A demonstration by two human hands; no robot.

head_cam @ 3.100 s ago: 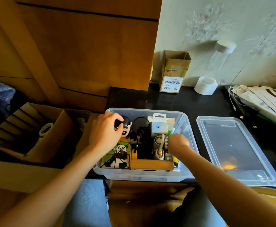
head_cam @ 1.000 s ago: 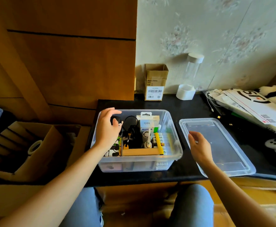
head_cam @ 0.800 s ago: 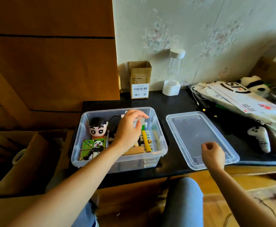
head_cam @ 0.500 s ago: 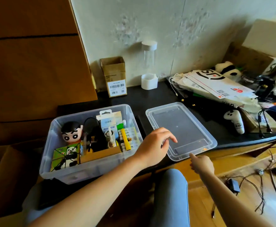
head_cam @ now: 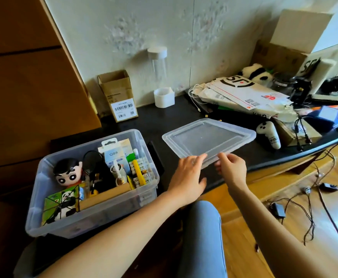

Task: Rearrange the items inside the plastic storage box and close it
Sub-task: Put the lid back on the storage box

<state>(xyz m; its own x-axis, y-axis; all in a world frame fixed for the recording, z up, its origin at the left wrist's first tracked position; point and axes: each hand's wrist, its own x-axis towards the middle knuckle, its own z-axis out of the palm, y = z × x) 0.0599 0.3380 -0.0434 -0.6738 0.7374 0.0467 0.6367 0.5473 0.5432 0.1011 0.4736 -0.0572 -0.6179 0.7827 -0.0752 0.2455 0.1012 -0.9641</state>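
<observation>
The clear plastic storage box [head_cam: 114,215] stands open at the black table's near left. Inside it are a cartoon figure [head_cam: 67,174], a panda-printed carton [head_cam: 61,203], a Q88 package [head_cam: 114,155], a yellow stick [head_cam: 139,171] and a wooden block [head_cam: 104,195]. The clear lid [head_cam: 208,139] is to the right of the box, tilted off the table. My left hand [head_cam: 188,177] grips its near edge, fingers on top and thumb below. Right beside it, my right hand [head_cam: 231,169] pinches the same edge.
At the back wall stand a small cardboard box [head_cam: 120,95], a white cup [head_cam: 164,97] and a clear bottle [head_cam: 158,61]. Envelopes [head_cam: 242,93], a white controller [head_cam: 270,133] and cables crowd the table's right. More cables [head_cam: 304,197] lie on the wooden floor.
Both hands left the box and moved right to the lid. They took hold of its near edge, and the lid has lifted and turned from where it lay flat.
</observation>
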